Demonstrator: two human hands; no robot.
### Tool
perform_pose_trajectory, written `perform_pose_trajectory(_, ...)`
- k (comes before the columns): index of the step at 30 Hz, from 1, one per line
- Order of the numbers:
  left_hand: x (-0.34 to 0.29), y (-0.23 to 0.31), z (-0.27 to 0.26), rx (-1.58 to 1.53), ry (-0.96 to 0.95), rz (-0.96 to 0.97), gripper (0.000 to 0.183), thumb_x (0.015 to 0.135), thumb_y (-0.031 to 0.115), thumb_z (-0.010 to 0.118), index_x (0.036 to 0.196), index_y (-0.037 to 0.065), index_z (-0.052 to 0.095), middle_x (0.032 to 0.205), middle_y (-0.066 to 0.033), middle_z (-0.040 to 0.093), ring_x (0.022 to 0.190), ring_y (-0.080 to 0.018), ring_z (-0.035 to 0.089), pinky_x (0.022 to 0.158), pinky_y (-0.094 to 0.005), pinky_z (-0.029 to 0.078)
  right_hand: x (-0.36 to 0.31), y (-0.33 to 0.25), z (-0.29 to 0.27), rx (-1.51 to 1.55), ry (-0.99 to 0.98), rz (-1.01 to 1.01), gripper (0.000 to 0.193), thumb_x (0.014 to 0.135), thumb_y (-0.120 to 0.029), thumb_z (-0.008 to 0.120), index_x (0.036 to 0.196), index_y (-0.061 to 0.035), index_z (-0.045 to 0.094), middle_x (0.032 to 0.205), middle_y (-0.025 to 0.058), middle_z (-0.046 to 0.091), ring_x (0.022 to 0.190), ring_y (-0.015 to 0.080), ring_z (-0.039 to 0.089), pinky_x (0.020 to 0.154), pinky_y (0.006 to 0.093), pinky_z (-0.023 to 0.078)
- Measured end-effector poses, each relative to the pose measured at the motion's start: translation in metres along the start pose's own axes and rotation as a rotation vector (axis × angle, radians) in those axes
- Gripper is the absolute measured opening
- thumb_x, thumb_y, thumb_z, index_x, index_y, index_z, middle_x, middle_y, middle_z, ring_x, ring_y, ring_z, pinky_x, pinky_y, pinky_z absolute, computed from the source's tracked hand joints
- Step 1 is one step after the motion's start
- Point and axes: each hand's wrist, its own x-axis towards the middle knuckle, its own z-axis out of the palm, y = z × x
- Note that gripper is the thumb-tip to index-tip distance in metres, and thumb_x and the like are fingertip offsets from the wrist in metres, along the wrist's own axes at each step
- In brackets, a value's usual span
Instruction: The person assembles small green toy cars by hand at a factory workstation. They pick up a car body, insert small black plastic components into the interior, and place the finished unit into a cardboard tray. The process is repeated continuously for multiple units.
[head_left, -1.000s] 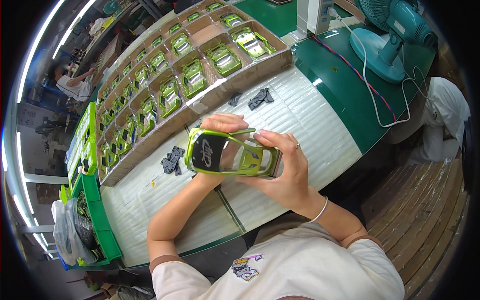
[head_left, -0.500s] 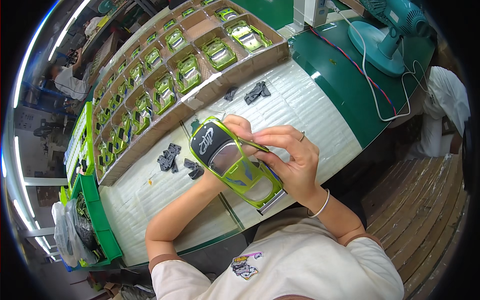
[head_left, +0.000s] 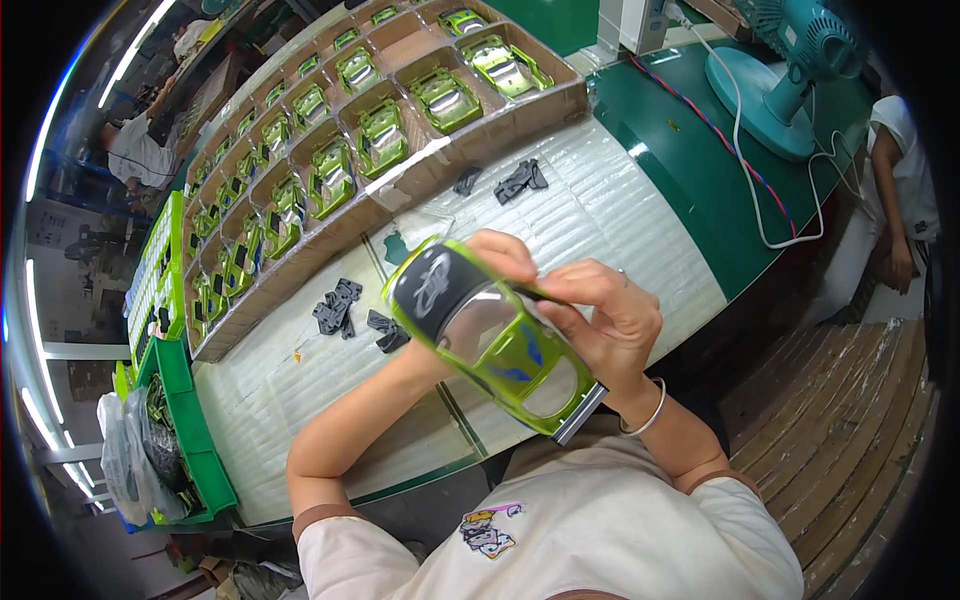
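Note:
A lime-green toy car body (head_left: pixel 522 362) with a black panel, clear windows and blue marks is held tilted above the work table. My left hand (head_left: pixel 503 256) holds it from underneath, its fingers showing past the far side and most of the palm hidden by the car. My right hand (head_left: pixel 612 325) is closed on the car's right edge, thumb and forefinger pinched together there. Whether a small part sits in that pinch is hidden. Black plastic pieces (head_left: pixel 338 307) lie left of the car, with another black piece (head_left: pixel 388 332) beside my left forearm.
Beyond the car stands a divided cardboard box (head_left: pixel 440 165) of green car bodies. More black parts (head_left: pixel 522 182) lie before it. A green crate (head_left: pixel 205 440) is at the left; a teal fan (head_left: pixel 765 105) and white cable (head_left: pixel 738 195) are at the right. Other people sit nearby.
The car body has tilted and shifted slightly right and nearer to me. My right hand has moved a little right with it; the thin green piece seen at its fingertips no longer shows clearly.

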Motion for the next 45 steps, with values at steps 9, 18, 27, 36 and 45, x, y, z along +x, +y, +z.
perform_pose_trajectory(9,0.009,0.024,0.014,-0.482,-0.014,-0.521,0.114,0.055,0.059,0.076,0.140,0.009,0.018,0.138,-0.0166,0.032,0.129,-0.0274,0.031,0.106,-0.0416,0.025,0.001,0.003,-0.003,-0.051,0.129,-0.012,0.019,0.070,0.001,0.070,0.088,-0.0021,0.063,0.086,0.0073,0.062,0.079,0.0185,0.060,0.069,0.0273,0.048)
perform_pose_trajectory(18,0.007,0.035,0.006,-0.226,0.011,-0.517,0.102,0.061,0.050,0.076,0.137,0.003,0.026,0.131,-0.0194,0.042,0.122,-0.0265,0.041,0.103,-0.0406,0.029,0.007,-0.002,-0.002,-0.223,0.031,-0.150,0.026,0.066,-0.001,0.073,0.090,-0.0057,0.064,0.084,0.0077,0.063,0.076,0.0210,0.061,0.065,0.0285,0.048)
perform_pose_trajectory(27,0.008,0.045,0.010,-0.302,0.057,-0.547,0.075,0.077,0.018,0.067,0.135,-0.002,0.025,0.134,-0.0205,0.038,0.122,-0.0295,0.041,0.101,-0.0430,0.034,0.006,0.003,0.001,-0.255,-0.048,0.002,0.023,0.072,-0.002,0.066,0.094,-0.0068,0.061,0.085,0.0063,0.064,0.070,0.0205,0.062,0.060,0.0280,0.049)
perform_pose_trajectory(36,-0.006,0.047,0.022,0.115,0.231,-0.547,0.076,0.065,0.013,0.079,0.126,0.000,0.035,0.107,-0.0101,0.050,0.100,-0.0187,0.053,0.079,-0.0336,0.050,0.002,0.007,0.004,-0.376,-0.054,0.010,0.022,0.078,0.001,0.059,0.099,-0.0015,0.054,0.086,0.0117,0.059,0.076,0.0268,0.060,0.064,0.0347,0.048)
perform_pose_trajectory(45,0.000,0.051,0.015,0.171,0.186,-0.632,0.051,0.080,0.015,0.067,0.120,-0.001,0.039,0.102,-0.0064,0.049,0.084,-0.0106,0.052,0.066,-0.0246,0.048,0.012,0.005,-0.001,-0.416,-0.189,0.028,0.024,0.081,-0.002,0.056,0.105,-0.0014,0.052,0.087,0.0145,0.059,0.078,0.0305,0.060,0.066,0.0372,0.048)
